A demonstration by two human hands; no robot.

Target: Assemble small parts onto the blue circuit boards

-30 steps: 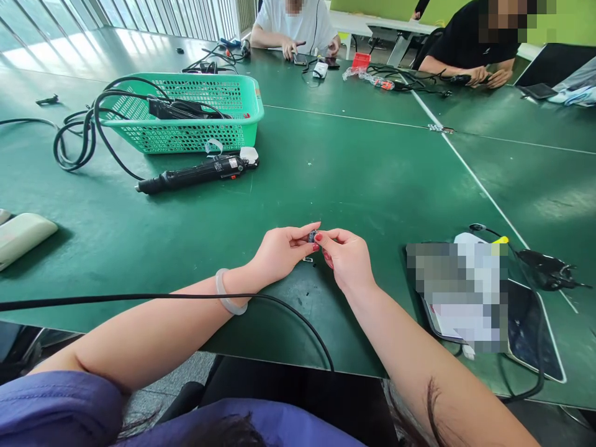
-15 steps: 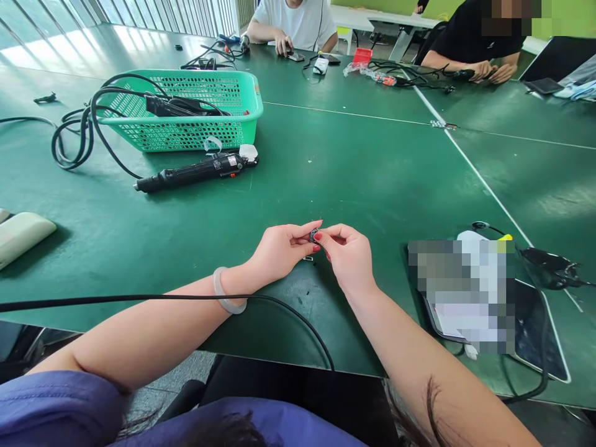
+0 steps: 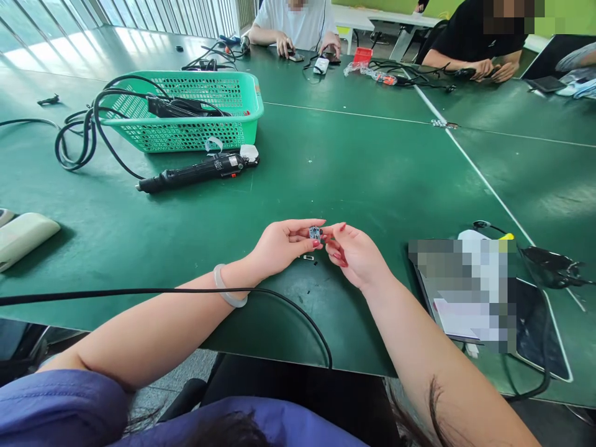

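Note:
My left hand [image 3: 282, 245] pinches a small square part [image 3: 315, 233] between thumb and fingers. It is blue-grey with fine detail, like a tiny circuit board or module, too small to name surely. Beside it, my right hand [image 3: 356, 251] has its thumb lifted and fingers loosely curled. One right fingertip comes up to the part's right edge; whether it touches, I cannot tell. Below the hands, a small pale rectangular piece [image 3: 308, 257] lies on the green table [image 3: 298, 186], along with tiny dark bits.
A black electric screwdriver [image 3: 195, 172] lies before a green basket [image 3: 186, 133] holding cables. A black cable [image 3: 186, 290] crosses over my left forearm. At right are a tablet-like device [image 3: 542, 329] and a dark pouch [image 3: 549, 266]. Two people sit across the table.
My right thumb and fingers have come off the small part and spread, moving slightly right. The part now shows its blue-grey face in my left hand. The far person's other hand has come to the table.

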